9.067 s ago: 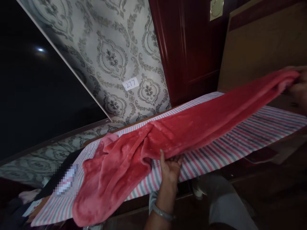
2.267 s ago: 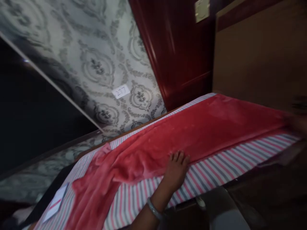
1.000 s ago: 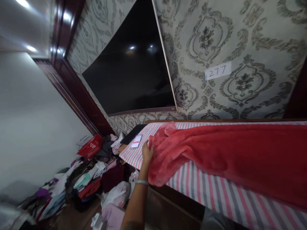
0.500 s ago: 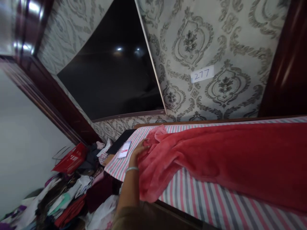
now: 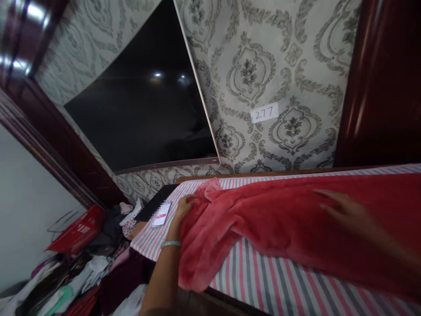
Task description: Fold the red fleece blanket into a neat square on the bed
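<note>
A plush red blanket [image 5: 272, 210] lies lengthwise over a striped sheet [image 5: 253, 272], its left end bunched into folds. At that end my left hand [image 5: 186, 205], with a bangle on the wrist, has its fingers curled onto the blanket's edge and closed on it. My right hand [image 5: 344, 210] is over the blanket's middle, smeared by motion, fingers stretched out and apart; whether it touches the cloth I cannot tell. Left of my left hand, a phone [image 5: 162, 214] with a lit, partly pixelated screen rests on the sheet.
A large dark television [image 5: 148, 96] hangs on the patterned wall, near a paper label [image 5: 264, 113] reading 277. A black flat panel [image 5: 158, 202] sits beyond the phone. Piled clothes [image 5: 88, 272] and a red basket [image 5: 79, 230] stand at lower left.
My right hand has come into view from the right, over the blanket. My left hand's fingers, earlier spread on the blanket's end, are now curled. The view has shifted slightly.
</note>
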The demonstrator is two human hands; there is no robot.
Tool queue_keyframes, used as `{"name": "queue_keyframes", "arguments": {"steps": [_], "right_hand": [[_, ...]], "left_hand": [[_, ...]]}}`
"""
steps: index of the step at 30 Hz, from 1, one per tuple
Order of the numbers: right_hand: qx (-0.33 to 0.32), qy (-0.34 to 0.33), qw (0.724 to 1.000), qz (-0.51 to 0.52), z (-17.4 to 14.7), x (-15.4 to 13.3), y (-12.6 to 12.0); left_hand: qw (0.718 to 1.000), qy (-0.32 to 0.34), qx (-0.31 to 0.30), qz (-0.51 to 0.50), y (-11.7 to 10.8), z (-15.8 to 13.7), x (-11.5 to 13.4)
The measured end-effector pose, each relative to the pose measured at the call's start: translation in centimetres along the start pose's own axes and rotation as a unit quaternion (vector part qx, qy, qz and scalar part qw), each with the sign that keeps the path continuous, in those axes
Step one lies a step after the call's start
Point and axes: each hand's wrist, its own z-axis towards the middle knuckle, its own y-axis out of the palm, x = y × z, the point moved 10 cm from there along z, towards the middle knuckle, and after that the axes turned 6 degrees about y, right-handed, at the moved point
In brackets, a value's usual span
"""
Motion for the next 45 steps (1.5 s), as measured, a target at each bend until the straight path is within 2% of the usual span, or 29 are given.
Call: {"name": "queue_keyframes", "arguments": {"steps": [4,7,10,13,16,19,21,24,28,31,34,36,41,43,45], "right_hand": [[-0.138,-0.029,0.990,-0.008,6.0,-4.2,8.9],[-0.164,-0.038,0.985,-0.027,9.4,-6.9,13.6],[-0.183,-0.051,0.981,-0.040,10.3,-8.2,16.1],[-0.203,-0.071,0.975,-0.055,9.8,-8.5,16.4],[-0.163,-0.077,0.983,-0.041,9.6,-8.2,13.5],[-0.054,-0.042,0.998,0.011,10.0,-7.3,7.4],[-0.005,-0.020,0.999,0.027,9.9,-6.9,3.3],[0.050,-0.007,0.999,0.014,9.2,-7.3,-2.3],[0.116,-0.021,0.993,0.013,8.1,-8.5,-8.2],[0.135,-0.022,0.990,0.019,7.6,-8.3,-11.0],[0.139,-0.019,0.990,0.025,7.1,-8.0,-13.5],[0.152,-0.027,0.988,0.027,6.4,-8.3,-15.7],[0.197,-0.019,0.979,0.048,5.0,-10.3,-21.5],[0.201,0.001,0.978,0.062,5.5,-10.8,-22.4],[0.192,0.021,0.979,0.070,7.0,-10.6,-21.9]], "left_hand": [[0.999,0.000,0.040,-0.027,-2.1,-0.5,1.0],[0.998,0.002,0.048,-0.049,-3.2,-1.0,1.8],[0.996,0.006,0.051,-0.067,-3.6,-1.3,2.6],[0.995,0.008,0.058,-0.079,-3.8,-1.4,2.9],[0.992,0.020,0.083,-0.094,-4.7,-1.3,3.2],[0.986,0.042,0.126,-0.101,-6.5,-1.1,4.3],[0.986,0.067,0.130,-0.077,-7.1,-0.8,5.9],[0.982,0.147,0.114,0.030,-6.9,-0.5,10.2],[0.941,0.242,0.118,0.207,-6.3,-1.2,16.9],[0.903,0.283,0.139,0.290,-6.5,-2.6,21.6],[0.860,0.326,0.205,0.334,-8.0,-4.9,26.8],[0.840,0.356,0.249,0.326,-9.3,-6.6,30.1],[0.849,0.371,0.280,0.251,-11.5,-7.6,35.7],[0.843,0.376,0.299,0.241,-12.0,-6.6,36.8],[0.848,0.369,0.294,0.239,-11.6,-4.3,36.7]]}}
